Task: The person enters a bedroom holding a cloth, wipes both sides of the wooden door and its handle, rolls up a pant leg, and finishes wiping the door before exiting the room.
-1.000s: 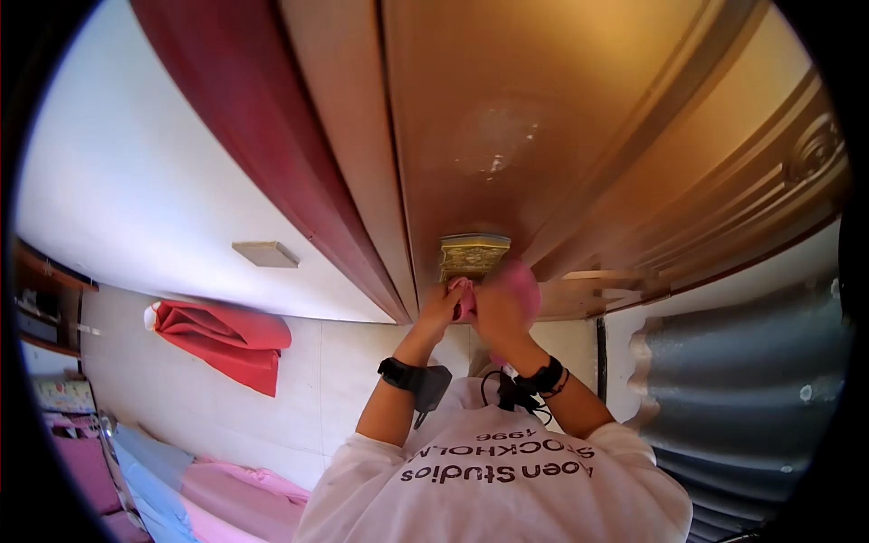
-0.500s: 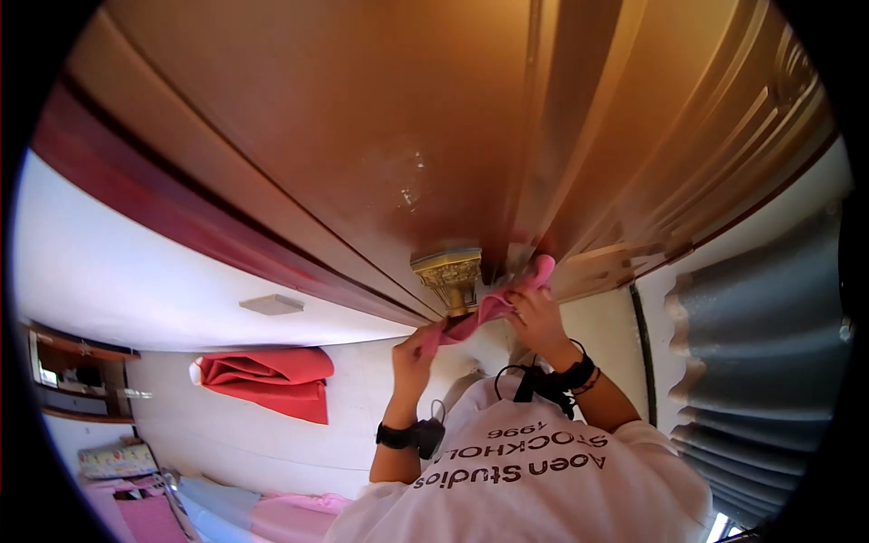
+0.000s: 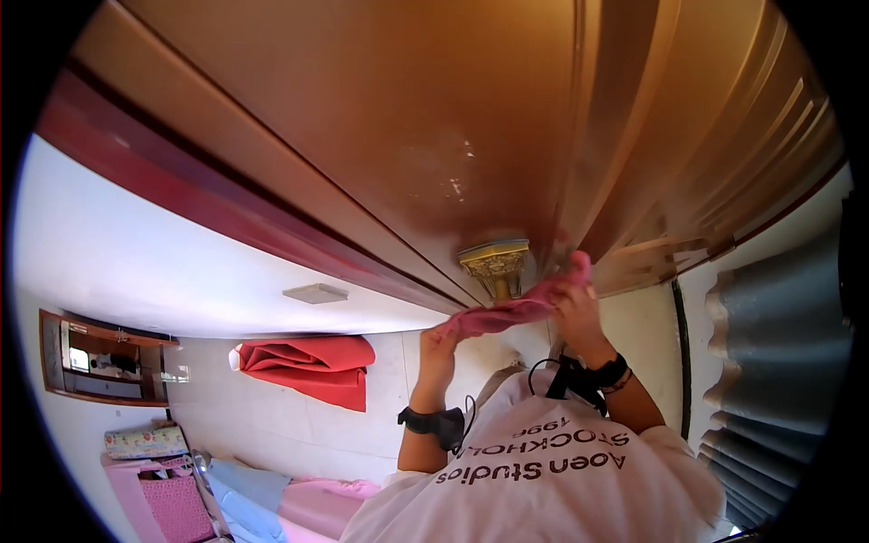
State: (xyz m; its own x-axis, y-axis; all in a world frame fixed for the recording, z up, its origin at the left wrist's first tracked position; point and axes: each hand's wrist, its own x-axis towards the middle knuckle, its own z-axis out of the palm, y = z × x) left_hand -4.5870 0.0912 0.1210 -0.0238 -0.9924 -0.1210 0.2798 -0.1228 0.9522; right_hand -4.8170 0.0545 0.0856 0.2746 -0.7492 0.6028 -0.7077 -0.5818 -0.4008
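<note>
A pink cloth (image 3: 507, 317) is stretched between my two hands, just beneath an ornate brass-coloured door handle (image 3: 496, 261) on a brown door (image 3: 362, 127). My left hand (image 3: 438, 355) is closed on the cloth's left end. Toward the other end, my right hand (image 3: 576, 317) grips it, and a bit of cloth sticks up past the fingers close to the door's moulded edge. The cloth passes in front of the handle's lower part; whether it touches the handle I cannot tell. Both wrists wear black bands.
A red folded mat (image 3: 312, 366) lies on the pale tiled floor (image 3: 272, 434) at left. A white switch plate (image 3: 315, 293) is on the wall. Blue-grey curtains (image 3: 769, 362) hang at right. Pink and blue bedding (image 3: 281, 498) and a mirror (image 3: 104, 357) are at lower left.
The view has shifted, so the door, handle and mat appear farther right. The cloth now looks straighter and tauter between my hands, and both hands still hold it.
</note>
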